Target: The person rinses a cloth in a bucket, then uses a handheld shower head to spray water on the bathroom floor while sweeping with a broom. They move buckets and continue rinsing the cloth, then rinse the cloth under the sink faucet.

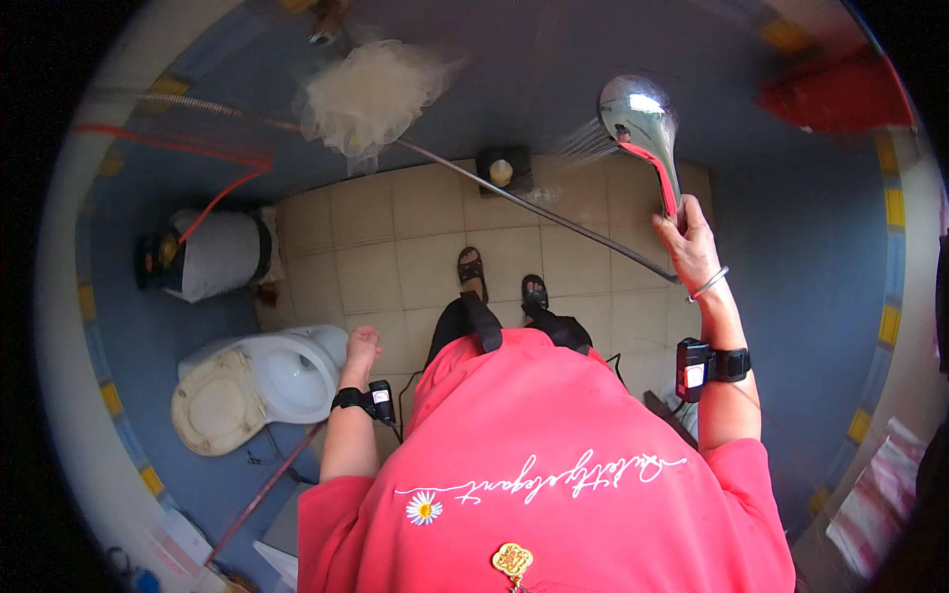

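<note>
My right hand (694, 249) is wrapped round the handle of a chrome shower head (633, 104), raised at the right. Thin streams of water spray from its face toward the left. From below that hand a metal shower hose (554, 215) runs up and left across the floor, passing behind a pale mesh bath sponge (368, 99). My left hand (364, 348) hangs low beside the toilet (297, 376), its fingers curled in with nothing visible in them. A bangle circles my right wrist, and a strapped black device sits on each forearm.
A white, dark-rimmed cylindrical container (222, 255) stands by the left wall, near a red hose (222, 193). Small floor tiles lead to a dark square with a pale round piece (501, 173) at the far wall. Something red (840, 94) shows upper right; striped cloth (875, 494) lower right.
</note>
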`<action>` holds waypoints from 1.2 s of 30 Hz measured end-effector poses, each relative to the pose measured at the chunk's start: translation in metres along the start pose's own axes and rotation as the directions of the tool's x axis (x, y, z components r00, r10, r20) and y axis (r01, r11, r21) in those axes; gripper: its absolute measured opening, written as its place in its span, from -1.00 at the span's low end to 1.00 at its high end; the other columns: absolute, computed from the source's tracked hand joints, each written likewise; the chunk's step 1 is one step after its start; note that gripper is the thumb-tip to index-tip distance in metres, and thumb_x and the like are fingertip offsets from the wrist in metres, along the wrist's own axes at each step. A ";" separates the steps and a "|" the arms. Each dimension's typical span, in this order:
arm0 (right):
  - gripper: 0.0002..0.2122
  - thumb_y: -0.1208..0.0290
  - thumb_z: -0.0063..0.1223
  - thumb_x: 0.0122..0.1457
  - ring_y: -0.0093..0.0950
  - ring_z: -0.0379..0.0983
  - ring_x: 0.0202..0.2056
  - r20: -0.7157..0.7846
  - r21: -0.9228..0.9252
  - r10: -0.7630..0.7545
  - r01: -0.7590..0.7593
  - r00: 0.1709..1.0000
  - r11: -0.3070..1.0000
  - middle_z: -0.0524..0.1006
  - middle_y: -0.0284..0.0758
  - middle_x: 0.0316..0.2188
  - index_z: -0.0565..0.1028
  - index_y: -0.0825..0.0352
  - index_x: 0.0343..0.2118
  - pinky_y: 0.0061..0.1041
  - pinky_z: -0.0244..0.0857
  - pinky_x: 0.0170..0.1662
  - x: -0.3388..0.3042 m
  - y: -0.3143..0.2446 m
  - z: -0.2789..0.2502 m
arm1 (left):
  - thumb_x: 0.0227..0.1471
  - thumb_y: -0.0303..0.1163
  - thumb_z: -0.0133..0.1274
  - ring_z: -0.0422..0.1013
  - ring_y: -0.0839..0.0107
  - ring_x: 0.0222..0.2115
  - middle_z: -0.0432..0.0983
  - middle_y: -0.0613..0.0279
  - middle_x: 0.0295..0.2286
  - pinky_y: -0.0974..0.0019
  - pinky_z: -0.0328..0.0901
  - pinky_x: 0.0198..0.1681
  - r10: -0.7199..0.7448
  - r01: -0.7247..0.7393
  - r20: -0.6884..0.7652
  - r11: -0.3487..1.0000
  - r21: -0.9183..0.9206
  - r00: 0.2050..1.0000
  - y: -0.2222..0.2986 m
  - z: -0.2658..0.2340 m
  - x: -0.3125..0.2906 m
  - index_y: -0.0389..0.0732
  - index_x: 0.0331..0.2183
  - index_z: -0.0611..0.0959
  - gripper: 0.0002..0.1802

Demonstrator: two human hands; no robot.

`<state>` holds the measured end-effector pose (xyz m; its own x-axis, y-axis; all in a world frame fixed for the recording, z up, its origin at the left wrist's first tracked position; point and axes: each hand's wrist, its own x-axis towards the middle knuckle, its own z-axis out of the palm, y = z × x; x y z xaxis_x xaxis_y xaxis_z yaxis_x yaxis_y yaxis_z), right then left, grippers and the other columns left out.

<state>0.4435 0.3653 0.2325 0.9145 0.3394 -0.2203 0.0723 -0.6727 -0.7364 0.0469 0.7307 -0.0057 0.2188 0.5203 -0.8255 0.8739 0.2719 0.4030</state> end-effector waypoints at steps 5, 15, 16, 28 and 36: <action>-0.79 0.40 0.06 0.02 -0.66 0.09 -0.58 -0.062 0.131 0.165 -0.156 0.984 0.979 0.20 -0.46 -0.67 0.24 0.33 -0.48 -0.62 0.07 -0.53 0.000 0.017 -0.011 | -0.03 -0.44 -0.11 0.35 0.54 -0.62 0.41 0.29 -0.46 0.50 0.24 -0.64 0.062 -0.066 0.034 0.986 0.153 0.998 0.071 -0.005 0.016 -0.17 -0.26 0.44 -0.79; -0.72 0.34 0.07 0.02 -0.67 0.15 -0.59 -0.136 0.279 0.205 -0.160 0.969 0.947 0.25 -0.45 -0.68 0.17 0.30 -0.56 -0.60 0.10 -0.55 -0.005 0.080 -0.038 | -0.02 -0.38 -0.08 0.35 0.52 -0.60 0.43 0.30 -0.48 0.46 0.24 -0.60 0.129 -0.157 0.127 0.959 0.237 0.983 0.101 0.086 -0.019 -0.21 -0.25 0.46 -0.77; -0.71 0.33 0.07 0.02 -0.67 0.14 -0.59 -0.132 0.273 0.253 -0.210 0.958 0.939 0.24 -0.46 -0.69 0.17 0.30 -0.55 -0.61 0.10 -0.54 -0.007 0.084 -0.037 | -0.01 -0.37 -0.08 0.36 0.52 -0.59 0.43 0.31 -0.46 0.46 0.24 -0.58 0.133 -0.164 0.131 0.951 0.261 0.982 0.098 0.089 -0.022 -0.19 -0.25 0.45 -0.77; -0.72 0.39 0.09 0.00 -0.71 0.07 -0.60 -0.107 0.333 0.135 -0.093 0.985 0.938 0.18 -0.51 -0.69 0.16 0.29 -0.57 -0.66 0.04 -0.57 -0.002 0.103 -0.040 | -0.04 -0.38 -0.06 0.36 0.49 -0.64 0.44 0.25 -0.48 0.46 0.22 -0.66 0.065 -0.077 0.052 0.962 0.263 0.997 0.058 0.080 -0.045 -0.25 -0.24 0.46 -0.74; -0.72 0.38 0.10 -0.01 -0.68 0.11 -0.61 -0.094 0.360 0.136 -0.094 0.986 0.928 0.21 -0.48 -0.69 0.17 0.30 -0.57 -0.62 0.09 -0.57 -0.002 0.101 -0.038 | -0.04 -0.38 -0.06 0.38 0.47 -0.61 0.45 0.23 -0.47 0.45 0.25 -0.62 0.111 -0.126 0.067 0.947 0.297 0.992 0.087 0.085 -0.038 -0.27 -0.26 0.47 -0.75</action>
<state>0.4639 0.2711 0.1828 0.9493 0.1810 -0.2571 -0.1619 -0.4193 -0.8933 0.1512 0.6659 0.0269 0.3431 0.4921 -0.8001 0.9285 -0.0487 0.3683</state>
